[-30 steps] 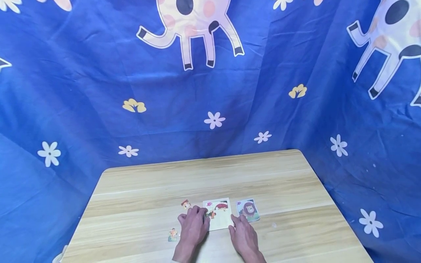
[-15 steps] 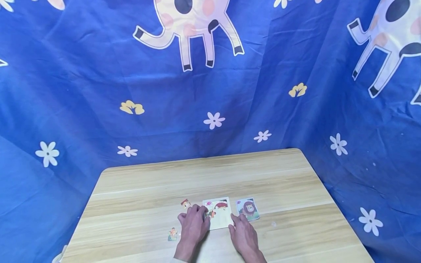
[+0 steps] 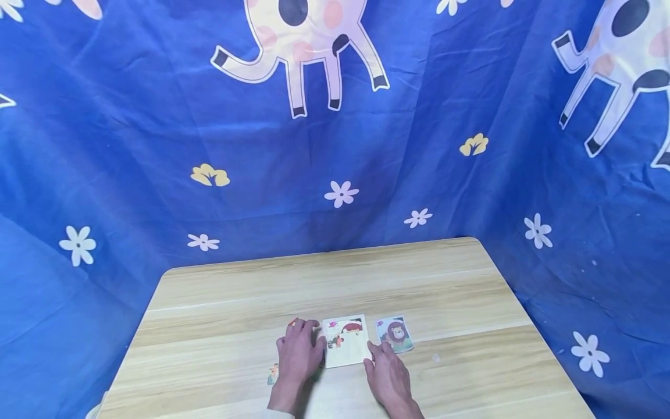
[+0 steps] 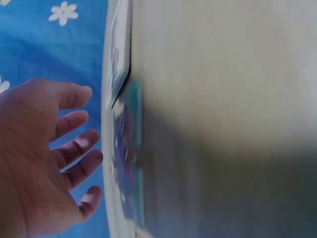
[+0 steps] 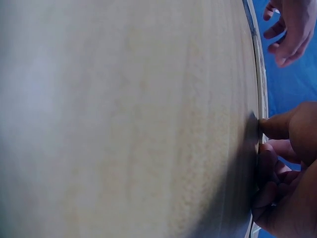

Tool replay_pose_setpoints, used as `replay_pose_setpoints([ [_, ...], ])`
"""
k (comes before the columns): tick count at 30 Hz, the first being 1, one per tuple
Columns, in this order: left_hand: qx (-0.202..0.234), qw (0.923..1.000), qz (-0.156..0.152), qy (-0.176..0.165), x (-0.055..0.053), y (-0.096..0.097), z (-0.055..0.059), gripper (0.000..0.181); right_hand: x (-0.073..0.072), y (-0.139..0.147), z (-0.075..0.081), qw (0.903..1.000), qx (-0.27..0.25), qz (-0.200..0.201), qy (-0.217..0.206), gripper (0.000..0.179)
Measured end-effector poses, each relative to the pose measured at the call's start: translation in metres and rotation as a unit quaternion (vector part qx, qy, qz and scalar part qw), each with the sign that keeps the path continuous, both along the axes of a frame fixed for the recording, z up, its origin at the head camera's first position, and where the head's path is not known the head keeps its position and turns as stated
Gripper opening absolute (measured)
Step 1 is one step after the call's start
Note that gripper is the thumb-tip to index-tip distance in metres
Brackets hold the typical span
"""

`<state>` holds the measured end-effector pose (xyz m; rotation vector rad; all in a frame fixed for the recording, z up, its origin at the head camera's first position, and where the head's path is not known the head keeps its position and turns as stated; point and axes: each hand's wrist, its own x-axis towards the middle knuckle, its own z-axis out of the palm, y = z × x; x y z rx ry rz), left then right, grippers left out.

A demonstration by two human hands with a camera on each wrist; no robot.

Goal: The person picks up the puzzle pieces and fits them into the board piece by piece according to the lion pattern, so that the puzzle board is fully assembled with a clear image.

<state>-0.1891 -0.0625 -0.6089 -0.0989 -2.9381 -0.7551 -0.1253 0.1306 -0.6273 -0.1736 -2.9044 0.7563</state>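
A white puzzle tray (image 3: 356, 352) lies on the table with several picture pieces along its top and left side. My right hand (image 3: 388, 375) holds the tray's right edge, thumb and fingers at the rim. Off the tray's left side, my left hand (image 3: 299, 352) hovers over loose puzzle pieces (image 4: 128, 158), its fingers loosely bent and apart with nothing between them in the left wrist view. Those pieces are blurred there. In the head view the hand covers most of them; one loose piece (image 3: 273, 374) shows left of its wrist.
A lion picture card (image 3: 396, 333) lies just right of the tray. Beside it is a small clear scrap (image 3: 437, 358). The wooden table (image 3: 235, 302) backs onto a blue patterned curtain (image 3: 262, 203).
My left hand has left the tray's left edge and shifted left and slightly away over the loose pieces, covering the upper one. The right hand has stayed put.
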Motion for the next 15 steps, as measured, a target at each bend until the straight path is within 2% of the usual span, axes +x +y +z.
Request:
replay_pose_setpoints([
  [7, 0.009, 0.9995, 0.014, -0.026, -0.009, -0.02, 0.003, 0.037, 0.0, 0.001, -0.001, 1.0, 0.001, -0.001, 0.001, 0.04],
  [15, 0.011, 0.9988, 0.029, -0.039, -0.019, -0.037, -0.001, 0.046, 0.0, 0.001, -0.002, 1.0, 0.001, 0.001, 0.003, 0.04],
])
